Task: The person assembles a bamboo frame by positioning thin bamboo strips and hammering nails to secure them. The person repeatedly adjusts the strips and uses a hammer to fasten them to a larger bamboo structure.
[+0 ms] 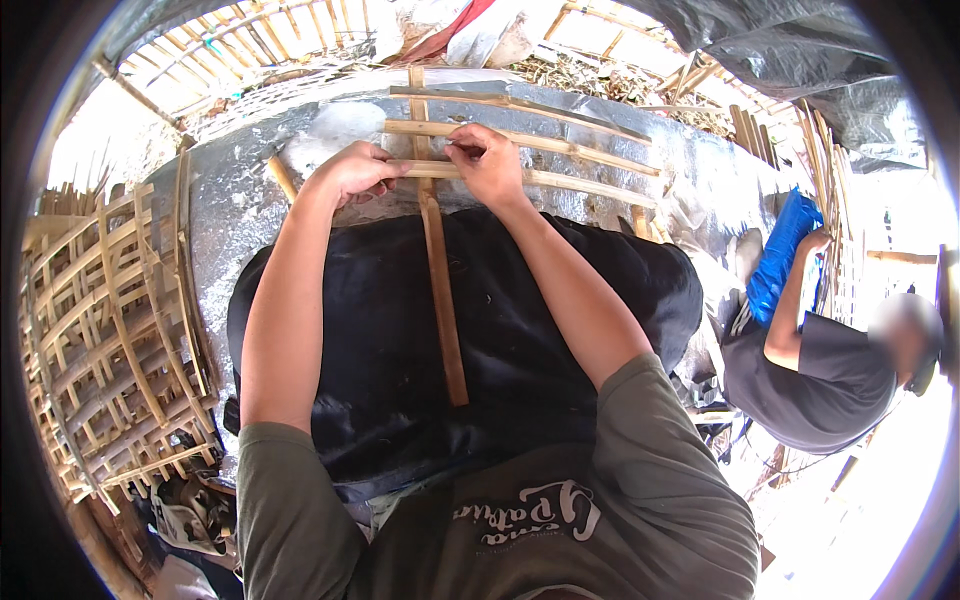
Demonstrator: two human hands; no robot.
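Observation:
A long bamboo strip (440,300) runs from the grey worktop down over the black cloth (360,330) on my lap. Several thinner strips lie across its far part, reaching to the right. My left hand (358,175) is closed on the left end of the nearest cross strip (590,187), just left of where it crosses the long one. My right hand (487,168) rests over that same strip, right of the crossing. Its thumb and forefinger are pinched together; anything between them is too small to make out. The middle cross strip (570,148) passes beneath its fingers.
A woven bamboo lattice (110,330) stands at the left. To the right sits another person (820,375) in dark clothes, one hand by a blue plastic roll (785,255). Bamboo shavings (620,95) lie beyond the worktop (235,200). Upright bamboo slats (835,200) lean behind the roll.

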